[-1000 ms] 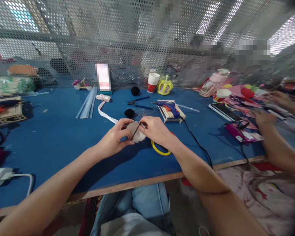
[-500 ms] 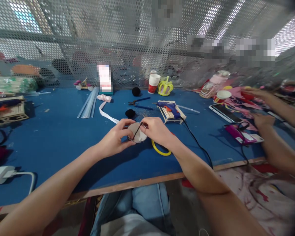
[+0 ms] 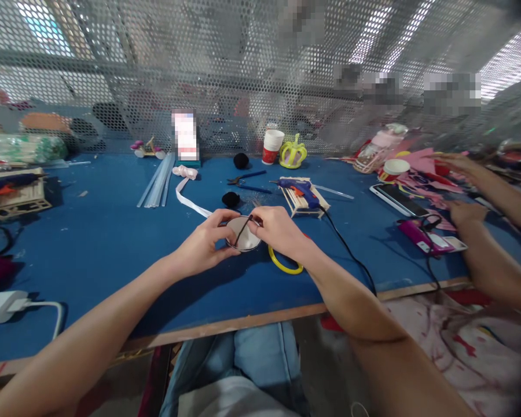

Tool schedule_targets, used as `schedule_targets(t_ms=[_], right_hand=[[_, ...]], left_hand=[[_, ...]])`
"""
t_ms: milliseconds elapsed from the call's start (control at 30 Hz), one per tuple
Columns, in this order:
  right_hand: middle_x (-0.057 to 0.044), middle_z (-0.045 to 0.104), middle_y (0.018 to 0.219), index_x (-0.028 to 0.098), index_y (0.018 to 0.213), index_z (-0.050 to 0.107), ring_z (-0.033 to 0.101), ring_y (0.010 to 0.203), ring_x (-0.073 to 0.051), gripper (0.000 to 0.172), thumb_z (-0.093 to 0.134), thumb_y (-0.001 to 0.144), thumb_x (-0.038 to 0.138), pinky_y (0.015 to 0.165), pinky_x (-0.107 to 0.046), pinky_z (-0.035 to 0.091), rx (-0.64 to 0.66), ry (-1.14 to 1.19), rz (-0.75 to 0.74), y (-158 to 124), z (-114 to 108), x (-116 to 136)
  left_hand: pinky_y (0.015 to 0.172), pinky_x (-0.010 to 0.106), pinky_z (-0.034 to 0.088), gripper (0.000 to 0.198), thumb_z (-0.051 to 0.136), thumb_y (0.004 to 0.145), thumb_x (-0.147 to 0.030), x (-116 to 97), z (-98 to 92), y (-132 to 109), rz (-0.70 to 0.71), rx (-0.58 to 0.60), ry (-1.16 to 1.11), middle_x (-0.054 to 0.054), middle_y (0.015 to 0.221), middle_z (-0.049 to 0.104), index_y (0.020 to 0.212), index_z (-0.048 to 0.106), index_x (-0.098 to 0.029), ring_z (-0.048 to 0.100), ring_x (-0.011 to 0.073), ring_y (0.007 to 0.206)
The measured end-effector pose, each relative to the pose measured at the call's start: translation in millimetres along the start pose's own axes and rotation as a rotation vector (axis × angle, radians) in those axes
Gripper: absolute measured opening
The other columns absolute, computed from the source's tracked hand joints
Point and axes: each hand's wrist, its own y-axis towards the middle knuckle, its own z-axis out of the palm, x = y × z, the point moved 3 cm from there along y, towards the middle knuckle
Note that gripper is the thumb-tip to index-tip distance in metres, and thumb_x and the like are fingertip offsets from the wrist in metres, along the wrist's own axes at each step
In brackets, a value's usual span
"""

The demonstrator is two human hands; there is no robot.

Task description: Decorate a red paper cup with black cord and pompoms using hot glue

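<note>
Between my hands is a white paper cup (image 3: pixel 245 238), its opening facing up toward me, with a dark line around the rim. A thin dark strip (image 3: pixel 243 229), perhaps a pipe cleaner, runs slantwise across the opening. My left hand (image 3: pixel 212 240) grips the cup's left side, thumb at the near rim and fingers at the far side. At the far right rim, my right hand (image 3: pixel 272 229) pinches the strip's upper end against the cup. Scissors with a yellow handle (image 3: pixel 286 263) lie partly under my right wrist. A black pompom (image 3: pixel 231 200) and white ribbon (image 3: pixel 193 204) lie just beyond.
A blue glue gun (image 3: pixel 299 190) rests on a small stick rack, its cord trailing to the table edge. Behind are pliers (image 3: pixel 249 184), stacked paper cups (image 3: pixel 272 146), a yellow crown-like ornament (image 3: pixel 293 153) and glue sticks (image 3: pixel 156 182). Another person's hands (image 3: pixel 466 214) work at right.
</note>
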Motion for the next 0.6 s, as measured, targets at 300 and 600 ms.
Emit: schedule_targets(t_ms=[300,600], right_hand=[[-0.002,0.061,0.07,0.015,0.078,0.063,0.051,0.062,-0.011,0.015,0.059,0.08,0.029,0.059,-0.025,0.035,0.027,0.117,0.048,-0.5,-3.3,-1.6],[-0.003,0.065,0.075,0.015,0.083,0.063,0.053,0.064,-0.012,0.011,0.053,0.078,0.018,0.061,-0.025,0.038,0.025,0.192,0.034,-0.7,-0.3,-0.7]], left_hand=[[0.091,0.044,0.049,0.021,0.068,0.073,-0.029,8.3,-2.0,0.5,-0.108,-0.033,-0.043,0.014,0.118,0.052,0.079,0.053,-0.015,0.056,0.0239,0.108],[0.094,0.044,0.049,0.072,0.073,0.068,-0.035,16.7,8.2,-3.3,-0.181,-0.042,-0.132,0.016,0.126,0.051,0.129,0.038,-0.018,0.055,0.0267,0.114]])
